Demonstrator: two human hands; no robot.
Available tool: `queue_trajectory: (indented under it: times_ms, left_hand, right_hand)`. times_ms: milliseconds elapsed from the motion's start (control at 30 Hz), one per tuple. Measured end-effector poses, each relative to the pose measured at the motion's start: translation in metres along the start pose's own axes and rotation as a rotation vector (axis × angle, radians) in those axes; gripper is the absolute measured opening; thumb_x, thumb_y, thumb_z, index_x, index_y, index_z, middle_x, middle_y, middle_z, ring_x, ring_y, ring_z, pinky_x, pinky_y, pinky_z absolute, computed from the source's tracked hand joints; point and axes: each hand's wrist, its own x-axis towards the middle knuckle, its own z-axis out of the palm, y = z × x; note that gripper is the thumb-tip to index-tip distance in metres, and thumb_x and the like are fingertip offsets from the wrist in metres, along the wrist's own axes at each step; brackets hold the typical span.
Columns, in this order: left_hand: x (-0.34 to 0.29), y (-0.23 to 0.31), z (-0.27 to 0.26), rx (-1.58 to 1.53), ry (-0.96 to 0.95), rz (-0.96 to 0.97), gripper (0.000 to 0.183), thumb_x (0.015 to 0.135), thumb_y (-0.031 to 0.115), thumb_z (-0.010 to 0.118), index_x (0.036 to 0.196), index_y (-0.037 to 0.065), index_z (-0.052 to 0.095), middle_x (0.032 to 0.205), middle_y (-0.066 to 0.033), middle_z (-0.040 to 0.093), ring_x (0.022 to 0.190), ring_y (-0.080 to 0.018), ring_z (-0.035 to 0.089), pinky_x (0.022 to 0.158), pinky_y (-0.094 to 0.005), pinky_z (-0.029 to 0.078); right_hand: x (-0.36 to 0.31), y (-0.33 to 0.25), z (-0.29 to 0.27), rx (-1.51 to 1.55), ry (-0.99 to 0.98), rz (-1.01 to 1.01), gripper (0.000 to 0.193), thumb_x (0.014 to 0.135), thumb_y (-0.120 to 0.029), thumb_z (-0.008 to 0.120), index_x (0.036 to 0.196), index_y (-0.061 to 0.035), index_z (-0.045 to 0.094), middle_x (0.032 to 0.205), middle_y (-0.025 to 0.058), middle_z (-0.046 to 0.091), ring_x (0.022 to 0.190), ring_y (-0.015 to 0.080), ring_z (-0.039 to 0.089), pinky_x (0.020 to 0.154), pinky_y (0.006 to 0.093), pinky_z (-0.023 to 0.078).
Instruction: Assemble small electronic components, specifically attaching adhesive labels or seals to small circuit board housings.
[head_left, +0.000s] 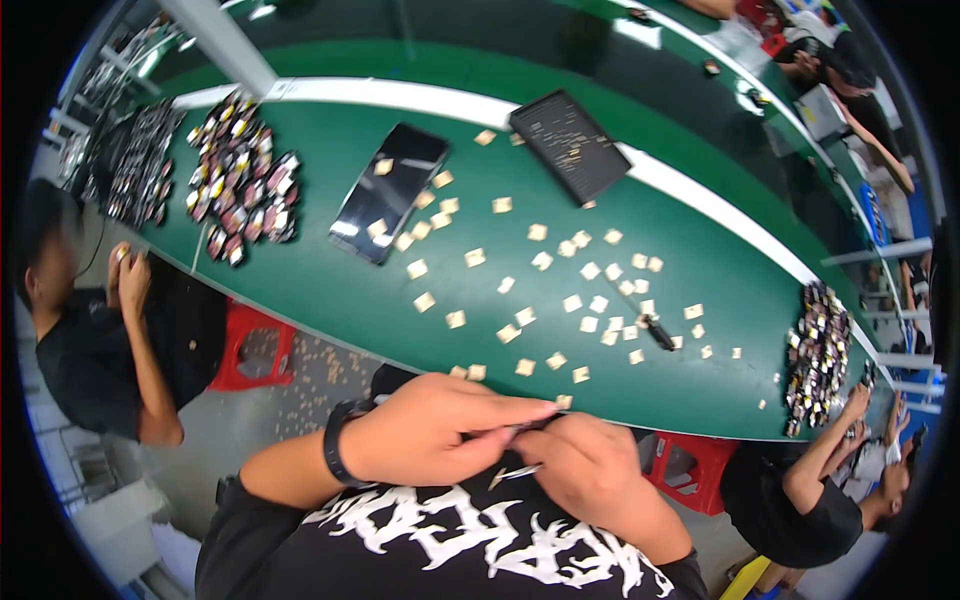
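Observation:
My left hand (430, 432), with a black band on the wrist, pinches a small dark piece (527, 428) between thumb and fingers, just in front of my chest. Against it, my right hand (592, 468) is closed on the same piece, its fingers bent. Below the fingers a thin, pale sliver (515, 473) sticks out; I cannot make out what it is. Most of the dark piece is hidden by my fingers. Just past my hands, at the table's near edge, lies a small cream square (565, 402), one of several scattered over the green table (370, 310).
A black smartphone (390, 195) and a black slotted tray (570, 145) lie farther back. A thin black-handled tool (657, 333) rests among the squares. Piles of small wrapped parts stand left (240, 185) and right (818, 355). People sit on both sides near red stools (250, 345).

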Motion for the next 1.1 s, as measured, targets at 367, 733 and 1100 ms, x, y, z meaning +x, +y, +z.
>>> queue_trajectory:
  times_ms: [367, 733, 1100]
  left_hand:
    - [-0.138, -0.117, -0.115, 0.032, 1.022, -0.475, 0.043, 0.103, 0.004, 0.047, 0.144, 0.005, 0.056, 0.099, -0.0028, 0.065, 0.068, -0.0020, 0.053, 0.052, -0.0155, 0.037]
    - [-0.139, -0.152, -0.179, 0.889, 0.728, -0.366, 0.051, 0.104, -0.004, 0.041, 0.153, 0.006, 0.047, 0.121, -0.0083, 0.067, 0.075, -0.0106, 0.054, 0.068, -0.0308, 0.048]
    - [-0.199, -0.196, -0.031, 0.707, 1.565, -0.455, 0.020, 0.102, 0.026, 0.066, 0.105, 0.006, 0.070, 0.102, -0.0168, 0.072, 0.090, -0.0331, 0.066, 0.084, -0.0412, 0.054]
  right_hand:
    - [-0.109, 0.082, -0.094, -0.354, 0.657, 0.901, 0.018, 0.088, -0.013, 0.076, 0.101, -0.0007, 0.075, 0.084, 0.0144, 0.068, 0.074, 0.0290, 0.066, 0.068, 0.0379, 0.053]
    - [-0.235, 0.176, -0.182, -1.187, 0.697, 1.066, 0.025, 0.089, -0.019, 0.072, 0.110, -0.0072, 0.069, 0.098, 0.0130, 0.064, 0.086, 0.0356, 0.067, 0.071, 0.0458, 0.056]
    - [-0.248, 0.164, -0.199, -1.241, 0.569, 0.822, 0.023, 0.078, -0.013, 0.077, 0.100, -0.0081, 0.071, 0.084, 0.0098, 0.064, 0.075, 0.0328, 0.067, 0.067, 0.0419, 0.055]
